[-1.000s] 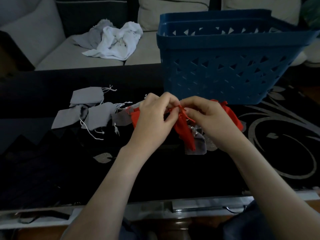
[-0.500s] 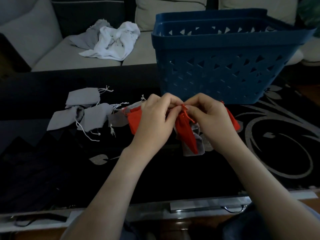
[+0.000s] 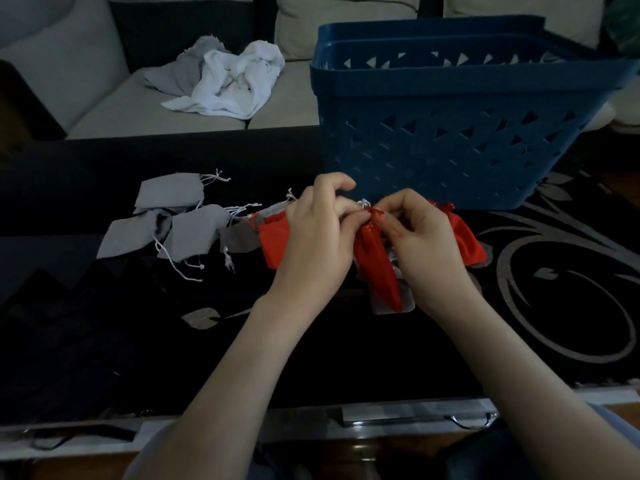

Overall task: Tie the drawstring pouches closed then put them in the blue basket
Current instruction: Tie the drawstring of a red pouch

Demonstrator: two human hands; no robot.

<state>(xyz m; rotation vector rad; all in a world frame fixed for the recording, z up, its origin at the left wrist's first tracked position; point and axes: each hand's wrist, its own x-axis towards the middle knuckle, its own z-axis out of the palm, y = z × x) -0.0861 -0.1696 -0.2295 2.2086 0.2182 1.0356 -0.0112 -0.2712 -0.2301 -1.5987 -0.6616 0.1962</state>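
Centre frame, the left hand point(image 3: 318, 233) and right hand point(image 3: 420, 240) each keep a pinching grip on the cord point(image 3: 379, 216) at the neck of a red pouch point(image 3: 377, 268), which hangs between them just in front of the basket point(image 3: 450, 133). The knot looks under way, not finished. More red pouches point(image 3: 275, 242) lie on the desk point(image 3: 346, 358) behind the hands and grey pouches point(image 3: 194, 233) wait centre left, cords loose, so most of the job seems left. What the basket holds, I cannot tell.
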